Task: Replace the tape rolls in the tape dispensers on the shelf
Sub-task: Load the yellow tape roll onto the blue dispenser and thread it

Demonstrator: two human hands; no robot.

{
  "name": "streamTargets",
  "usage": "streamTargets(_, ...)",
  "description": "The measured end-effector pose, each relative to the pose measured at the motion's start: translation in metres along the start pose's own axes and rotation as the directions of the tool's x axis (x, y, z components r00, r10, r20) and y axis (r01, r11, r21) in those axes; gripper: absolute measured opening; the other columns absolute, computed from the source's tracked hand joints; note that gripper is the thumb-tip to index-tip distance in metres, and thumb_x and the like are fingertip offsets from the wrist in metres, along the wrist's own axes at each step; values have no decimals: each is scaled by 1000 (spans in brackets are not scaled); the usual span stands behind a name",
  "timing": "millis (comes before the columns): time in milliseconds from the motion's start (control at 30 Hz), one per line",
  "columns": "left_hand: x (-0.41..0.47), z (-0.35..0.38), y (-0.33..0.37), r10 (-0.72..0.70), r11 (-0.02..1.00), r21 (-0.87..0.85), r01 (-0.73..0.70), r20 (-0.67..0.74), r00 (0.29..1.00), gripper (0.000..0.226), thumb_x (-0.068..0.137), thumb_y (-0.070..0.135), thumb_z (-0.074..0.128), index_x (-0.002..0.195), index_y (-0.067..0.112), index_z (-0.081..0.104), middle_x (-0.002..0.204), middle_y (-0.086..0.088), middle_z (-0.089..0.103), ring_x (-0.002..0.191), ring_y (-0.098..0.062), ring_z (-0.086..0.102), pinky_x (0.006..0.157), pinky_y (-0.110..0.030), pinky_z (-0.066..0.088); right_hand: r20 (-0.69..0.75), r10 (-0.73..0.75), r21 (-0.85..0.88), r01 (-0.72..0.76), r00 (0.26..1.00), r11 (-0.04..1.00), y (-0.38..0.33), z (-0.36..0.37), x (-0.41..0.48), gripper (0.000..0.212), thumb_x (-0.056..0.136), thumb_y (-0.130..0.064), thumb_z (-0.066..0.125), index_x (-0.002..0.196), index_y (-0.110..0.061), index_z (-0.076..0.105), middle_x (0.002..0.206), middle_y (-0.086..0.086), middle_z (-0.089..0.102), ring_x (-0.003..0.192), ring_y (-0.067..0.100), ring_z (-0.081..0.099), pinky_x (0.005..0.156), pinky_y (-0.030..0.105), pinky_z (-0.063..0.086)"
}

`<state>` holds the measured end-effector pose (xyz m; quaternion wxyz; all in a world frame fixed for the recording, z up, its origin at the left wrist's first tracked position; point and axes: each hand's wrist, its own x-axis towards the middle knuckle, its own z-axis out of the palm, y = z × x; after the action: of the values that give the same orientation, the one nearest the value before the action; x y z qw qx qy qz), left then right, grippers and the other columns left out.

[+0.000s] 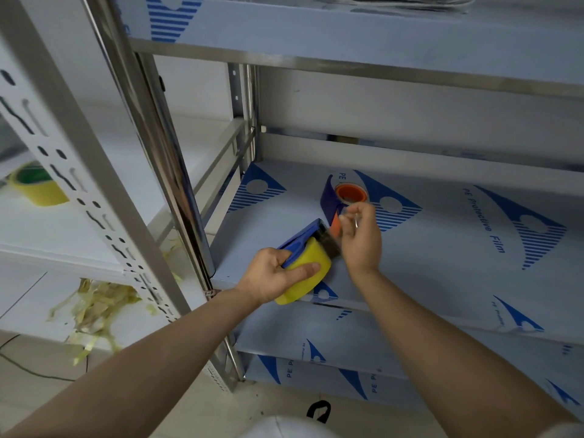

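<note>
My left hand (278, 276) grips a blue tape dispenser (301, 240) that carries a yellow tape roll (308, 273), held just above the front edge of the shelf (442, 263). My right hand (360, 238) is right beside the dispenser's dark toothed end, fingers pinched on what looks like the clear tape end; I cannot tell for sure. Behind the hands a second blue dispenser (327, 197) with an orange roll core (350, 192) stands on the shelf.
The shelf is covered in blue-printed protective film. A steel upright (177, 172) stands at the left. On the neighbouring white shelf lies a yellow tape roll (38, 184). Torn tape scraps (94, 305) lie lower left. Another shelf (347, 49) hangs overhead.
</note>
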<state>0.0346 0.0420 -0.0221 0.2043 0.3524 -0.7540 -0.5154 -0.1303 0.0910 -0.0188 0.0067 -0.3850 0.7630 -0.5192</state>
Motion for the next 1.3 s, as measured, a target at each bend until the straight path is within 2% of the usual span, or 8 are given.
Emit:
streamTargets(200, -1, 0, 2, -1, 1000, 1, 1, -1, 1000, 73, 46, 67, 66, 62, -4, 55, 60, -15, 47, 57, -25, 48, 56, -39, 42, 84, -8, -10, 8, 996, 1000, 14, 4, -11, 13, 92, -8, 52, 104, -5, 48, 91, -1, 56, 83, 19, 57, 65, 27, 40)
streamTargets(400, -1, -2, 0, 23, 1000, 1, -23, 18, 1000, 82, 49, 65, 66, 71, -14, 59, 67, -25, 59, 64, -36, 59, 63, -53, 51, 102, -19, -22, 22, 995, 1000, 11, 6, -7, 18, 93, -14, 53, 108, -7, 47, 103, 7, 60, 86, 15, 53, 68, 25, 37)
streamTargets(733, -3, -7, 2, -19, 998, -60, 22, 46, 999, 75, 51, 59, 70, 71, -12, 59, 70, -24, 59, 64, -31, 59, 61, -47, 51, 104, 18, 51, -23, 994, 998, 15, 16, -9, 22, 93, -20, 53, 109, -7, 46, 101, 7, 60, 86, 18, 57, 70, 30, 46)
streamTargets(833, -2, -9, 3, -57, 994, -87, 62, 67, 996, 42, 69, 35, 79, 67, -2, 59, 70, -20, 58, 67, -29, 57, 62, -37, 48, 113, 74, 132, -88, 991, 987, 13, 17, -7, 23, 91, -18, 57, 109, -6, 47, 98, 3, 59, 87, 15, 56, 73, 27, 44)
streamTargets(1000, 0, -19, 0, -90, 985, -132, 109, 144, 986, 56, 64, 39, 76, 81, -12, 63, 81, -30, 66, 70, -37, 64, 73, -48, 55, 153, 267, 295, -302, 952, 907, 8, 18, 0, 37, 84, -13, 66, 116, -10, 49, 96, -3, 58, 90, 14, 58, 80, 28, 48)
streamTargets(1067, 2, -26, 1, -115, 984, -111, 140, 204, 972, 37, 69, 34, 79, 78, 0, 68, 79, -18, 71, 68, -27, 67, 75, -43, 56, 167, 323, 338, -362, 931, 869, 9, 19, 1, 42, 82, -12, 68, 120, -11, 49, 102, 0, 59, 95, 14, 58, 84, 28, 49)
streamTargets(1133, 4, -37, 4, -150, 982, -69, 177, 283, 947, 27, 66, 36, 79, 79, 15, 70, 79, -5, 72, 71, -20, 67, 75, -34, 55, 158, 320, 339, -355, 934, 871, 8, 20, -2, 40, 83, -12, 68, 119, -10, 51, 104, 1, 59, 97, 15, 58, 80, 23, 47)
streamTargets(1300, 11, -67, 19, -190, 982, 65, 180, 403, 895, 56, 62, 40, 72, 110, 15, 60, 100, -2, 68, 90, -18, 66, 80, -25, 52, 90, 195, 287, -213, 977, 934, 0, 27, -15, 35, 89, -8, 59, 121, -5, 47, 97, 1, 55, 85, 9, 53, 66, -1, 40)
